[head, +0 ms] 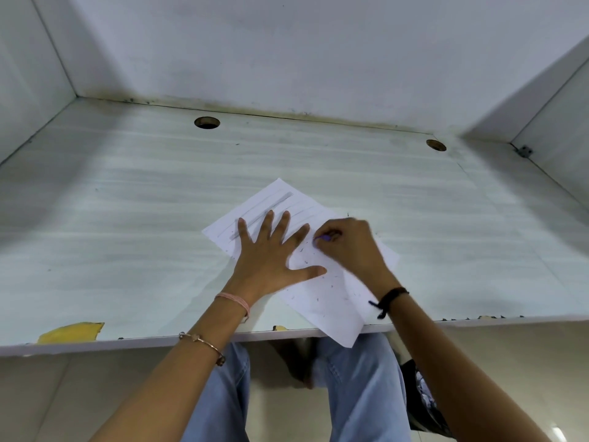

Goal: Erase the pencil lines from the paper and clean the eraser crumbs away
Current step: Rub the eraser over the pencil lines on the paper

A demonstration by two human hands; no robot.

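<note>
White paper (331, 295) lies flat on table, rotated diagonally, 5 o'clock corner overhanging table edge. Grey pencil lines (261, 212) remain toward 11 o'clock end, slanting with sheet. Dark eraser crumbs (331, 282) scattered over middle and 5 o'clock half. Purple eraser (323, 238) pressed on sheet near 2 o'clock edge, mostly hidden.

No readable text, label, brand, number or sign shows anywhere in the view. The paper (322, 282) carries only grey pencil lines (261, 213), which form no letters or figures.
</note>
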